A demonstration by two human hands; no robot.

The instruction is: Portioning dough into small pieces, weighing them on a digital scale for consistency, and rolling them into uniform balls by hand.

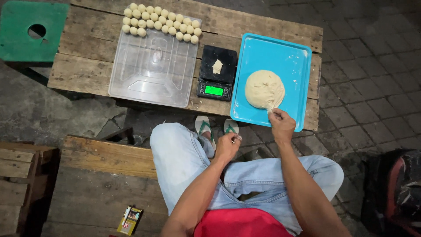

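Right hand (pixel 280 124) pinched near edge of dough mound (pixel 264 89), fingers closed on stretched bit. Left hand (pixel 228 147) closed over small dough piece, held off counter (pixel 87 70), near side of scale (pixel 216 72). Dough mound sat on blue tray (pixel 289 52), right of scale. Dough scrap (pixel 217 66) on scale. Dough balls (pixel 160 24) on clear lid (pixel 151 70), left of scale. Judgement: pinch small, twist clean, match ball size.

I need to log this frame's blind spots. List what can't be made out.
Head view only:
- Right hand: fingertips blocked by the dough mound they pinch.
- Left hand: any pinched bit too small to tell.
- Scale display: too small to read.
- Dark bag: cut off by the right edge.
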